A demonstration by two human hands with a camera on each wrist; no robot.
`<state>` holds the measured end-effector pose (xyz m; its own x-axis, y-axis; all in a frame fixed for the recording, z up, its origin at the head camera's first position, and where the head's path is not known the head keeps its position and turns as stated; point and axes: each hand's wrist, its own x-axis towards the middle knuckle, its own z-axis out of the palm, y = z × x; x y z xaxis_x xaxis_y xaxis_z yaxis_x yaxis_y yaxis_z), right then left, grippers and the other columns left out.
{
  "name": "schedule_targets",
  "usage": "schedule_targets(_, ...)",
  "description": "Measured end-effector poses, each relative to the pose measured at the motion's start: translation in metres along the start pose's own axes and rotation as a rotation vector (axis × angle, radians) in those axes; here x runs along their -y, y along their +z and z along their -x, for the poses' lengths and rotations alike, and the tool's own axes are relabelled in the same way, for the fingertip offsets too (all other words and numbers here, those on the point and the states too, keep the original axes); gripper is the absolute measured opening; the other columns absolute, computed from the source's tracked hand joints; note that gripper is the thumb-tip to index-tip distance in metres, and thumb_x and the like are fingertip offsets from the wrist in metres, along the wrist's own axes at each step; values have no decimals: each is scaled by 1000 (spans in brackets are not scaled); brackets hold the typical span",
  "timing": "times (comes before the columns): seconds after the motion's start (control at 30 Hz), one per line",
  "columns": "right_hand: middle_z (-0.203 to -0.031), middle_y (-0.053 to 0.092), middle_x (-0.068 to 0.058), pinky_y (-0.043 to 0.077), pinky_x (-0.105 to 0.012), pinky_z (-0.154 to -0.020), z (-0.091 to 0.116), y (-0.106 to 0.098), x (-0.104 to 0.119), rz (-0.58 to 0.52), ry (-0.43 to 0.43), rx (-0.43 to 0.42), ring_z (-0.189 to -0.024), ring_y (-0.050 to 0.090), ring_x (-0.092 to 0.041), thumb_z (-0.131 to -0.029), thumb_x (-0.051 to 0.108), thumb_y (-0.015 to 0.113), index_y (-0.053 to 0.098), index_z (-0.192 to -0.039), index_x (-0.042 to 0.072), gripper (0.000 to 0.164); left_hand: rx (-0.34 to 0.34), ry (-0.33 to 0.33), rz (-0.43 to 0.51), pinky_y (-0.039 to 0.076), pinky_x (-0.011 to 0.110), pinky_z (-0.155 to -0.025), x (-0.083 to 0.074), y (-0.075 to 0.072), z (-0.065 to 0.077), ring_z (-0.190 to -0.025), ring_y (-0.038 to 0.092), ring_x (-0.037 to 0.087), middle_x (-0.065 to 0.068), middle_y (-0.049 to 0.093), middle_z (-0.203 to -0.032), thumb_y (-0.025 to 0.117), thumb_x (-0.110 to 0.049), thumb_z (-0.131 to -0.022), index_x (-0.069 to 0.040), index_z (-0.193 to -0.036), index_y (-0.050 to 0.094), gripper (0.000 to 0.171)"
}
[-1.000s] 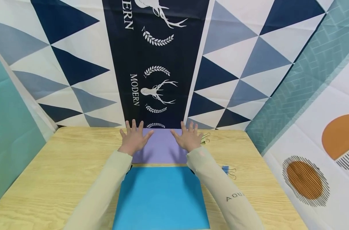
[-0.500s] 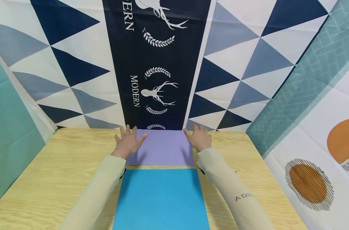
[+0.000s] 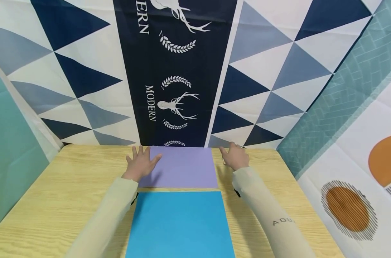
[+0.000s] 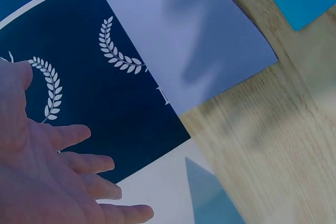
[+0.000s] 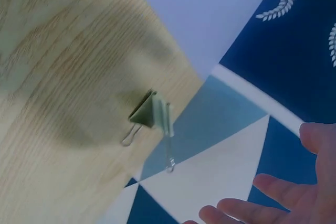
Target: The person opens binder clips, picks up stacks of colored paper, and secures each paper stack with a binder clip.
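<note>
My left hand [image 3: 139,165] hovers with spread fingers over the left edge of a purple sheet [image 3: 182,168]; its shadow falls on the sheet in the left wrist view. To the right of that sheet, my right hand [image 3: 235,157] holds nothing, its fingers extended in the right wrist view. Near it on the wooden table lies a green binder clip [image 5: 144,111] with wire handles. In the head view the hand covers most of this clip. A larger blue sheet [image 3: 180,225] lies in front of the purple one, with a narrow strip of wood between them.
The wooden table [image 3: 86,175] meets a patterned cloth backdrop [image 3: 179,61] right behind the purple sheet. Teal cloth [image 3: 15,150] hangs along the left side, and a white cloth with orange shapes [image 3: 347,208] along the right.
Both hands have moved apart, the left one slightly left and the right one further right, off the purple sheet. A blue binder clip at the right is now hidden behind the right sleeve.
</note>
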<state>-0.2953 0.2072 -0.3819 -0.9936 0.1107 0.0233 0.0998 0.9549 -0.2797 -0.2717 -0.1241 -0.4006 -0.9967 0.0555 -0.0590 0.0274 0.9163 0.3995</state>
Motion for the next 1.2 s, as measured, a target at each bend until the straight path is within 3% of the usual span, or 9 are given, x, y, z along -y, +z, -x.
schedule_targets(0.27, -123, 55, -28, 51, -50, -74, -7, -8, -12, -54, 49, 29, -104, 59, -42, -97, 49, 34, 35, -138, -4, 67, 5, -14, -2, 8, 72, -104, 0, -5, 1, -139, -4, 52, 31, 11, -152, 28, -59, -96, -2, -148, 20, 78)
schedule_targets(0.53, -128, 52, -31, 50, -50, -81, -11, -1, -29, -109, 67, 24, -108, 58, -42, -98, 41, 35, 36, -136, -10, 63, 21, -17, 35, 9, 72, -105, 2, 1, 1, -139, -2, 52, 31, 13, -151, 30, -56, -96, 0, -148, 19, 77)
schedule_targets(0.73, -129, 50, -32, 49, -45, -76, -17, 6, -41, -190, 95, 38, -100, 60, -40, -99, 36, 36, 36, -134, -13, 61, 19, -24, 44, 10, 72, -104, 6, 6, 0, -139, 1, 52, 31, 16, -150, 31, -55, -96, 0, -148, 19, 76)
schedule_targets(0.8, -131, 48, -31, 48, -46, -80, -20, 8, -44, -217, 109, 47, -99, 60, -40, -99, 35, 36, 37, -135, -13, 60, 18, -26, 44, 11, 72, -105, 7, 7, -1, -139, 2, 52, 31, 16, -150, 31, -55, -97, 0, -147, 20, 76)
schedule_targets(1.0, -133, 46, -31, 42, -52, -98, -22, 14, -50, -271, 149, 77, -118, 50, -45, -99, 31, 38, 44, -130, -14, 55, 17, -14, 49, 15, 70, -105, 7, 13, -5, -139, 8, 51, 30, 20, -149, 32, -53, -97, 4, -145, 24, 75)
schedule_targets(1.2, -130, 49, -32, 42, -52, -98, -26, 21, -56, -316, 179, 81, -118, 49, -45, -99, 29, 38, 48, -126, -14, 52, 7, 2, 65, 20, 69, -104, 4, 16, -7, -138, 13, 51, 30, 24, -148, 34, -51, -97, 5, -143, 27, 73)
